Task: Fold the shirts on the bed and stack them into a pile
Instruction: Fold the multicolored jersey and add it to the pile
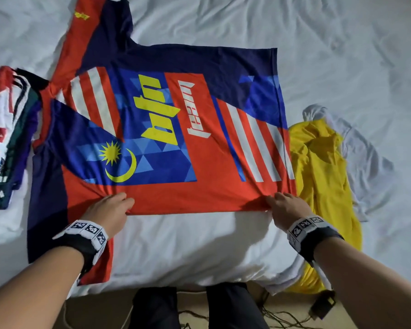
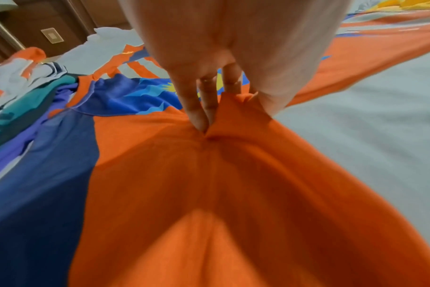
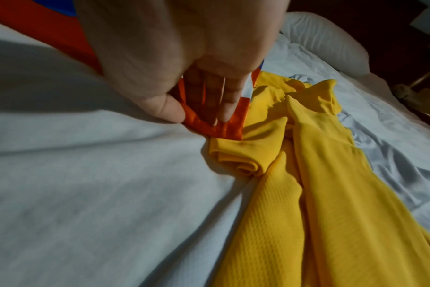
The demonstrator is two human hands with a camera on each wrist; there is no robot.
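One jersey (image 1: 166, 129) is lying spread on the bed (image 1: 342, 43), its near edge being pinched by both hands: left hand (image 1: 109, 210) near the sleeve, right hand (image 1: 287, 207) at the hem corner. Folded shirts (image 1: 5, 136) are sitting stacked leftward; a yellow shirt (image 1: 323, 176) is waiting crumpled rightward, so folding seems about midway.

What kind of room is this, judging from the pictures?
Most likely a bedroom: the colourful jersey lies spread on a bed with a rumpled white sheet, a white pillow sits at its far end, and a dark wooden wall panel with a switch plate stands behind.
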